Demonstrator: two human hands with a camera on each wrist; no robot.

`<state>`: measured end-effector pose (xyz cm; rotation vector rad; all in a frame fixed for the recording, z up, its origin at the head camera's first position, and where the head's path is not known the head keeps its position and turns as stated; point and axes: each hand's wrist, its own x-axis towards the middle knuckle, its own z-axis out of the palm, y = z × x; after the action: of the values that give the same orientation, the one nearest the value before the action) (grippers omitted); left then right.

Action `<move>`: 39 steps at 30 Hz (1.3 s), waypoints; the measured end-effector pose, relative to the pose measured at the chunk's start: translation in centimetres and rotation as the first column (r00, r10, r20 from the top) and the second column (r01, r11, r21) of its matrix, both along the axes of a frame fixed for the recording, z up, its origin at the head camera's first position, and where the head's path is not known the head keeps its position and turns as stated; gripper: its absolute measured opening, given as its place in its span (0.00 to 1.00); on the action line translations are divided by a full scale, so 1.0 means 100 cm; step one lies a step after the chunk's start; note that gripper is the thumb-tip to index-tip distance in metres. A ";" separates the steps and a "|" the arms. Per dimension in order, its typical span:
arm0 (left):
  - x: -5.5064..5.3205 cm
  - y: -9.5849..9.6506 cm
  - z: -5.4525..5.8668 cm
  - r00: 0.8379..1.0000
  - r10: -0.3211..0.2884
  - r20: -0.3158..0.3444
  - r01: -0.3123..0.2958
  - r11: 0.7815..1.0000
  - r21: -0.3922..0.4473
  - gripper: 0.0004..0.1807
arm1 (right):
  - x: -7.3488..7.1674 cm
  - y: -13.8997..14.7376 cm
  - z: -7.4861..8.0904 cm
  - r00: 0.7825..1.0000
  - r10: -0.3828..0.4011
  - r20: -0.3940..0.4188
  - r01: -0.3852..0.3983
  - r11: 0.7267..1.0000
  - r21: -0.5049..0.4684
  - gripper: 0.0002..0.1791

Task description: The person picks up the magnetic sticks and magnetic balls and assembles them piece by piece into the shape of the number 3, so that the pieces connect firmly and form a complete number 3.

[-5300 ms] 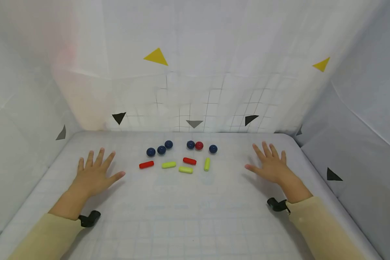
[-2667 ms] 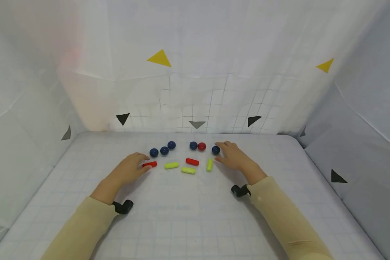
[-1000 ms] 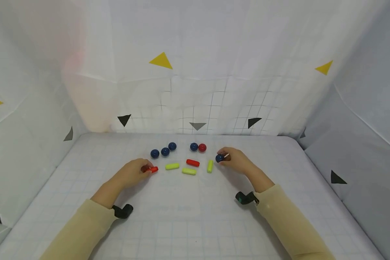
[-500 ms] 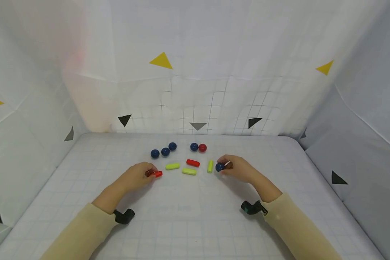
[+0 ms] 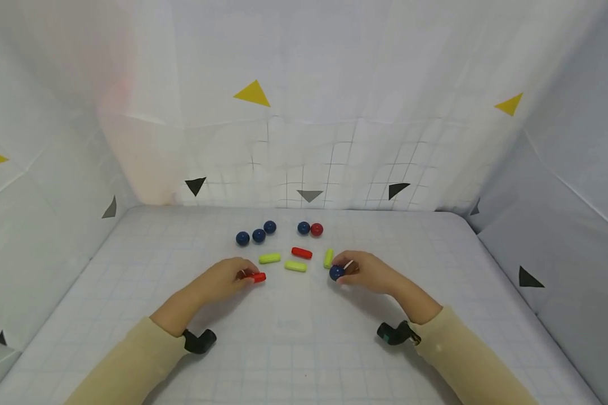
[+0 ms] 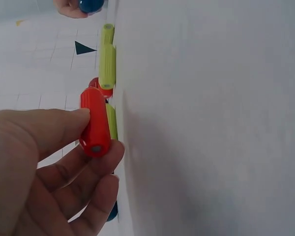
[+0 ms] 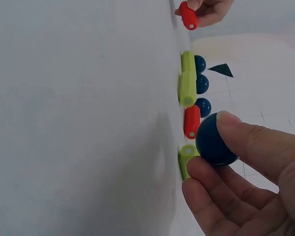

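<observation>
Between thumb and fingers my left hand (image 5: 226, 279) pinches a red ribbed cylinder (image 6: 94, 123) with a small hole in its end face. My right hand (image 5: 370, 272) pinches a dark blue ball (image 7: 215, 140), to the right of the red cylinder and apart from it. Both held things appear lifted off the table. Just beyond the right fingertips lies a yellow-green cylinder (image 5: 329, 258). Another red cylinder (image 5: 302, 253) and two more yellow-green cylinders, one (image 5: 269, 258) left of the other (image 5: 295, 266), lie between and beyond the hands.
Farther back, several blue balls (image 5: 259, 235) and a red ball (image 5: 316, 229) rest on the white gridded table (image 5: 304, 343). White sheet walls with yellow and black triangles enclose the back and both sides. Each wrist wears a black camera.
Both hands moved inward from the sides, and took hold of the red cylinder and the blue ball. Since then they have drawn these nearer the person and closer together.
</observation>
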<state>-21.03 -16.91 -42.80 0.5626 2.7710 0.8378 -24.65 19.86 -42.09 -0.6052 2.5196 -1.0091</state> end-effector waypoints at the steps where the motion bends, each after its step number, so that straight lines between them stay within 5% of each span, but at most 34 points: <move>1: 0.001 0.002 0.000 1.000 -0.011 0.001 0.011 1.000 0.008 0.09 | 0.001 0.000 0.000 1.000 0.013 0.005 -0.013 1.000 -0.006 0.22; 8: 0.007 0.016 0.003 0.998 -0.036 0.050 0.034 0.999 0.039 0.10 | 0.010 -0.004 -0.004 0.993 0.117 0.015 -0.116 0.992 -0.045 0.23; 28: 0.014 0.053 -0.001 0.977 -0.183 0.105 0.175 0.981 0.085 0.10 | 0.024 -0.022 -0.005 0.982 0.174 0.072 -0.173 0.985 -0.015 0.19; 39: 0.019 0.065 0.001 0.970 -0.233 0.077 0.227 0.971 0.075 0.09 | 0.030 -0.027 -0.002 0.977 0.199 0.073 -0.198 0.980 -0.027 0.18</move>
<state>-19.09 -10.39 -42.69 0.8215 2.5465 0.8798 -21.64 17.17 -42.34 -0.7917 2.3321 -0.9650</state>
